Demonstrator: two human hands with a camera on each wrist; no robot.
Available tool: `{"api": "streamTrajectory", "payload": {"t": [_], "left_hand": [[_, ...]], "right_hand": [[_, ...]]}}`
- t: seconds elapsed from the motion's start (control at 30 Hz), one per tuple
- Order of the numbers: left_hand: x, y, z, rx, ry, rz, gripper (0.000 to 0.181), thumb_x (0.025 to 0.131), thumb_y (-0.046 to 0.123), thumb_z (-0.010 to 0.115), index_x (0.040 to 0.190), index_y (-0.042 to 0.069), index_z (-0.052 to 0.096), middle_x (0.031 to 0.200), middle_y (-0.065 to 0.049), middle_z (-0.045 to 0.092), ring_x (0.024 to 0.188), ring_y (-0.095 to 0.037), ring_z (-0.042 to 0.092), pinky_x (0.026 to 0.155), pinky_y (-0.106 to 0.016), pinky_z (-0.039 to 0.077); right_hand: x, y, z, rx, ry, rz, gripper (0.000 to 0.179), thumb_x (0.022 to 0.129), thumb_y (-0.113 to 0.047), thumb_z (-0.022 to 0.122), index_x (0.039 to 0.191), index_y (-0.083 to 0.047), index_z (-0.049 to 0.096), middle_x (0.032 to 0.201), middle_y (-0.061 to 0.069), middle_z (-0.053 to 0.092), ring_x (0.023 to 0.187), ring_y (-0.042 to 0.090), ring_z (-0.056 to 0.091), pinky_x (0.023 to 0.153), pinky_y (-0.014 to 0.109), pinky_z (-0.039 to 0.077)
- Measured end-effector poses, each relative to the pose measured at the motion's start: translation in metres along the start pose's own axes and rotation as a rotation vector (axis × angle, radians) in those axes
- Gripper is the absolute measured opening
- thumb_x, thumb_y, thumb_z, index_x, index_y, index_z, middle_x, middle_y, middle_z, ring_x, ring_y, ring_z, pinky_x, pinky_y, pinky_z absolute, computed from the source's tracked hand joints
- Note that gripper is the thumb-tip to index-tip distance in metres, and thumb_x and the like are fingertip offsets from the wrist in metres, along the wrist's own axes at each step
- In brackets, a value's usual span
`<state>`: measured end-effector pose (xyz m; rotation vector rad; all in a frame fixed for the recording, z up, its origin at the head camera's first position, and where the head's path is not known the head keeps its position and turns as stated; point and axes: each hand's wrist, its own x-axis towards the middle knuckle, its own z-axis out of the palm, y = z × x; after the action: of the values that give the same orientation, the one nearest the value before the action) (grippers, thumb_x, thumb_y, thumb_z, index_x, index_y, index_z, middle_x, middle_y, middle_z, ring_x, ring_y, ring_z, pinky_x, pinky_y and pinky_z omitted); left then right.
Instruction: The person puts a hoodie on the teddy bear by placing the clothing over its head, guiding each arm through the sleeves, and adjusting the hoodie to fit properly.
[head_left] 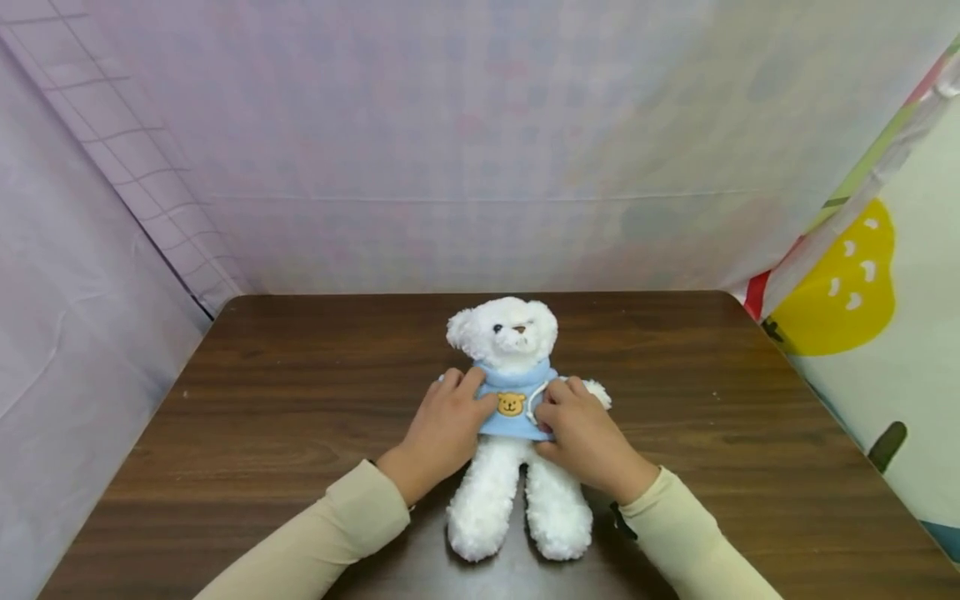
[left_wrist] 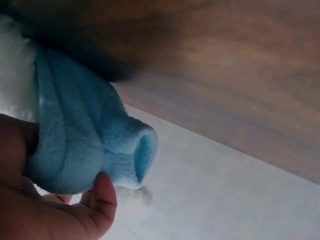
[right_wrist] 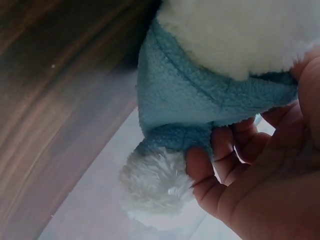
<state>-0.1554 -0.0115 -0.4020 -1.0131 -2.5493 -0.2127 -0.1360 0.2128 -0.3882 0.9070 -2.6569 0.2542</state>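
Observation:
A white plush bear (head_left: pixel 510 329) lies on its back on the table, head toward the far edge and legs toward me. It wears a light blue fleece sweatshirt (head_left: pixel 512 427) with a bear-face patch and a white cord. My left hand (head_left: pixel 446 425) grips the sweatshirt's left side; in the left wrist view the sleeve (left_wrist: pixel 117 137) shows an open cuff with no paw coming through it. My right hand (head_left: pixel 588 433) pinches the sweatshirt's right side near the hem. On that side a white paw (right_wrist: pixel 155 182) sticks out of the sleeve, beside my fingertips.
The brown wooden table (head_left: pixel 300 375) extends to both sides of the bear. A pale curtain (head_left: pixel 480 150) hangs behind the far edge. At the right is a white cloth with a yellow fruit print (head_left: pixel 840 292).

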Motion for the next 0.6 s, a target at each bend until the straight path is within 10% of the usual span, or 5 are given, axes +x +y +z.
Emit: {"api": "streamTrajectory", "payload": {"t": [0.6], "left_hand": [[0.003,-0.0077,-0.009,0.204,0.018,0.107,0.016,0.092,0.014,0.072,0.106,0.018,0.066,0.1,-0.006,0.048,0.074,-0.021,0.04,0.075,-0.036,0.037]], "right_hand": [[0.0014,0.0002,0.0029,-0.017,-0.025,0.022,0.047,0.07,-0.015,0.084,0.065,-0.019,0.038,0.079,-0.002,0.035,0.073,0.02,0.033,0.062,0.031,0.029]]}}
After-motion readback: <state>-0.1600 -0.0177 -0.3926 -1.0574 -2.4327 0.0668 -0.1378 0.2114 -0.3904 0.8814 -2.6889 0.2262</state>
